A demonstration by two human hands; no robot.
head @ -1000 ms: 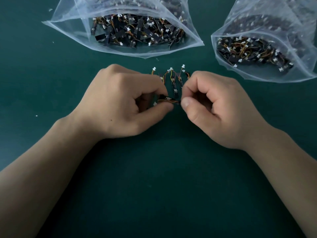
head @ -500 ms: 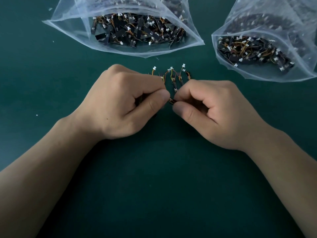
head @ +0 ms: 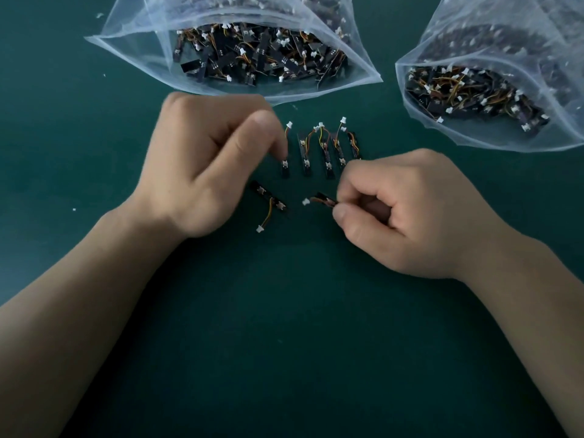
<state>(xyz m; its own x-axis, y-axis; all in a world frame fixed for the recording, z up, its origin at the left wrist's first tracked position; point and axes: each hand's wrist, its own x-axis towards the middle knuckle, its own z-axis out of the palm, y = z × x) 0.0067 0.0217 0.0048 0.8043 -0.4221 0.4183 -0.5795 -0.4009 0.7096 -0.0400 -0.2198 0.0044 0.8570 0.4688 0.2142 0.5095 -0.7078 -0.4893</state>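
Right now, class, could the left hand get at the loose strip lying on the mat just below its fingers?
Probably yes: the loose strip lies uncovered on the mat beside the left hand, whose fingertips touch the row's leftmost strip. The right hand pinches another strip, well clear.

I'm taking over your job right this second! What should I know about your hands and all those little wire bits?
Left hand: fingers curled at the leftmost strip of the row; blurred, grip unclear.
Right hand: pinches one wired strip by its end.
Things: a loose strip lies slanted on the mat below the row; the middle bag and the right-side bag hold many more.
Done: five strips lined up side by side.
Left: probably add the held and loose strips to the row, then carry on from the bags.
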